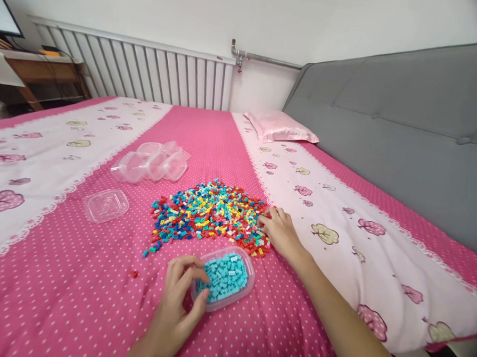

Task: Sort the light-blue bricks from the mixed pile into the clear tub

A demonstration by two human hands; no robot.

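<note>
My left hand [182, 290] is at the left rim of a clear plastic container [250, 285] filled with light-blue toy bricks [226, 276]. Its thumb and curved fingers are apart, with the fingertips over the bricks. Beyond the container spreads a loose pile of small multicoloured toy bricks [208, 209] in red, blue, yellow, green and white. At the pile's right edge, my right hand [280, 231] has its fingers curled down among the bricks. What lies between those fingertips is hidden.
Several clear containers [153, 163] lie clustered behind the pile, and a clear lid [107, 206] lies to the left. A red brick [134, 274] sits alone on the pink dotted bedspread [76, 303]. Farther back are a pink pillow [279, 127], grey headboard [405, 118] and radiator [148, 70].
</note>
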